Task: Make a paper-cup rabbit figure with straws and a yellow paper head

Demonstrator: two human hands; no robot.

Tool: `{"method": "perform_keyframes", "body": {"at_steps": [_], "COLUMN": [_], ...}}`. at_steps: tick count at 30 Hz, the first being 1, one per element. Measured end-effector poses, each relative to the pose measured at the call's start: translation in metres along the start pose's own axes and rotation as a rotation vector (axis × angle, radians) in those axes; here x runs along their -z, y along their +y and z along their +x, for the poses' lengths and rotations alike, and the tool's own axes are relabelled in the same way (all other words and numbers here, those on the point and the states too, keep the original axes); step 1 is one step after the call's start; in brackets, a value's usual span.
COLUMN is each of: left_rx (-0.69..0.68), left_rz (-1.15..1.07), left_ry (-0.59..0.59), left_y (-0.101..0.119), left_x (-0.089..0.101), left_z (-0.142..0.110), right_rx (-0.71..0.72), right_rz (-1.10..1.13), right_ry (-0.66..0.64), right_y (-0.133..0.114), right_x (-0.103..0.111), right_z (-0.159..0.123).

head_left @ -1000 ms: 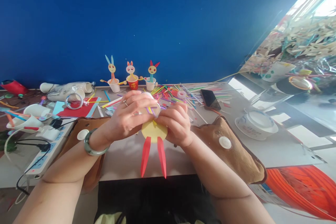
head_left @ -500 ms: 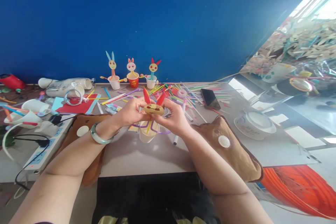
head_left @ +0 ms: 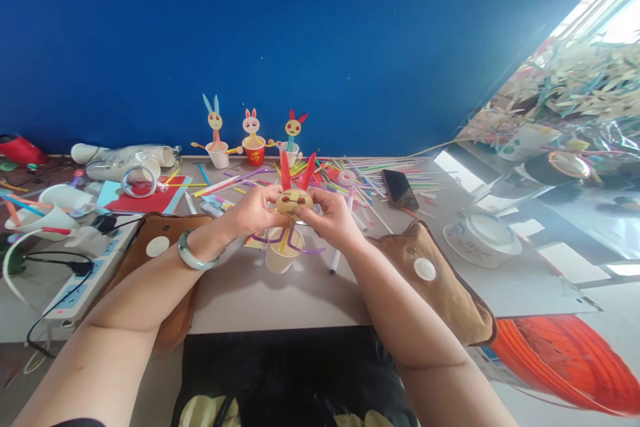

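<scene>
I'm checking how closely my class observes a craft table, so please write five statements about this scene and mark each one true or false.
1. The left hand and right hand both hold the yellow paper head with red ears. True.
2. The cup just below that head is red. False: it is white.
3. The pale bracelet is on the right arm. False: it is on the left arm.
4. Three eared figures stand near the blue wall. True.
5. The phone lies to the left of those figures. False: it lies to their right.
</scene>
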State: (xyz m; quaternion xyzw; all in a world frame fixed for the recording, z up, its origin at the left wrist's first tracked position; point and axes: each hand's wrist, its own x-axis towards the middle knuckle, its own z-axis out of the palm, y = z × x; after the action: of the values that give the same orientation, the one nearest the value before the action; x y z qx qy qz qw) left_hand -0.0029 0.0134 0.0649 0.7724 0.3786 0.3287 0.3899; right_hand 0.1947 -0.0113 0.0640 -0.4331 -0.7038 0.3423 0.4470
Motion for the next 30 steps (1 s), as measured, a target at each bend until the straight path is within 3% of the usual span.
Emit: {"method": "perform_keyframes", "body": {"at_steps": [17,24,30], "left_rx": [0.000,0.102,0.186], "left_rz": [-0.026,-0.144,-0.428], "left_ry": [0.066,0.195,0.425], "left_y": [-0.002,-0.008,-0.008], "left_x": [0.005,0.020,0.040], "left_z": [0.006,0.010,0.014], "right_rx": [0.002,-0.019,-0.054], "right_rz": [-0.016,0.052,0.111], "right_ry": [0.036,0.193,0.324], "right_y": [0.004,0.015,0.034], "right_x": [0.002,0.003,0.006], "right_z": [0.006,0.013,0.024]}}
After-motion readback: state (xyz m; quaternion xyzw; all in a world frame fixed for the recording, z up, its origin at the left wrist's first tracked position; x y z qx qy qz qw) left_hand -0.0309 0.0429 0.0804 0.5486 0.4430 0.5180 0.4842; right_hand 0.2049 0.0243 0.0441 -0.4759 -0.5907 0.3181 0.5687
